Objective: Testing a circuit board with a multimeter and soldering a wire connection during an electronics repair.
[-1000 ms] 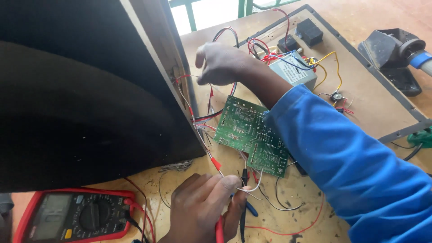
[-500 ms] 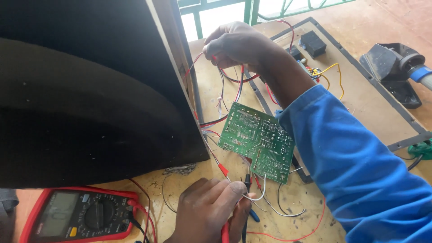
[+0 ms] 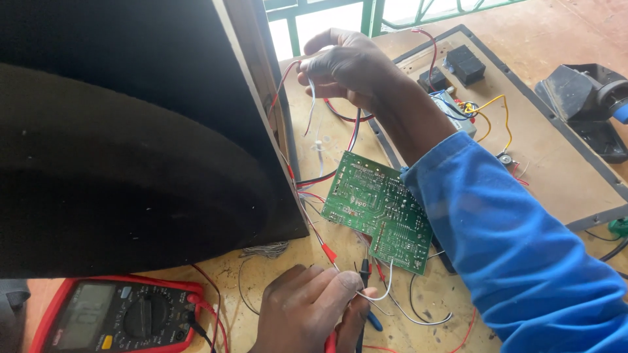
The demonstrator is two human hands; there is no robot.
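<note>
Two hands are working: the right hand (image 3: 350,65) is pinching a white wire (image 3: 313,104) hanging straight down, well above the circuit board (image 3: 379,212); the left hand (image 3: 314,310) is gripping meter probes (image 3: 363,274) just below the board.

circuit board (image 3: 379,212) right of multimeter (image 3: 114,315)

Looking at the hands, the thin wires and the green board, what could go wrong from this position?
1. The right hand lifts thin wires that run down toward the green circuit board; a hard pull might tear a joint.
2. The left hand pinches the red and black meter probes close together beside the board; the tips could slip and bridge bare contacts.
3. The board lies tilted on loose wires, so it might shift under pressure.
</note>
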